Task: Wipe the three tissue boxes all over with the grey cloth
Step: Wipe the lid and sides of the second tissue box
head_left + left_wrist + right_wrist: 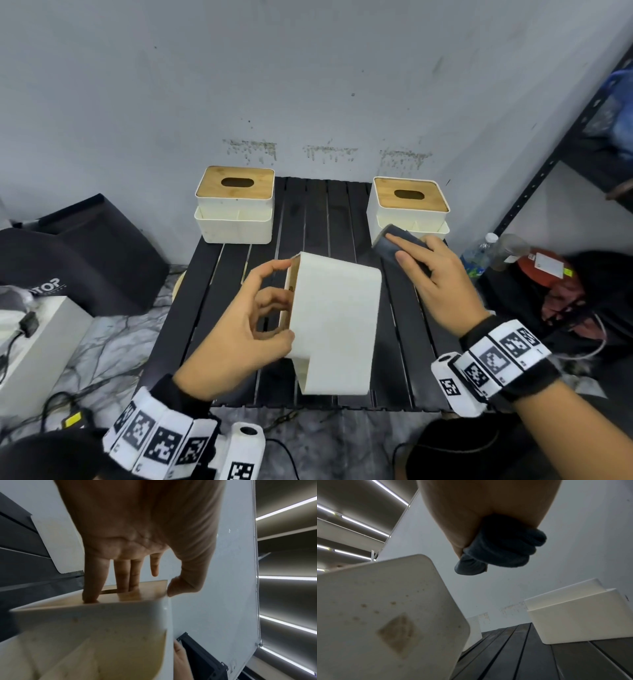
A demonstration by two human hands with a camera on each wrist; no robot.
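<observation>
You tipped one tissue box (334, 322) on its side.
Your left hand (239, 329) gripped its wooden lid end; your right hand (435, 277) clutched the grey cloth (394, 245), apart from it.

Two bare hands, banded wrists.
Left hand (236, 329) and right hand (435, 284) each wore a black wristband (507, 359) carrying white blocks printed with black square tag markers; a white cylindrical camera housing (455, 383) was attached.
</observation>
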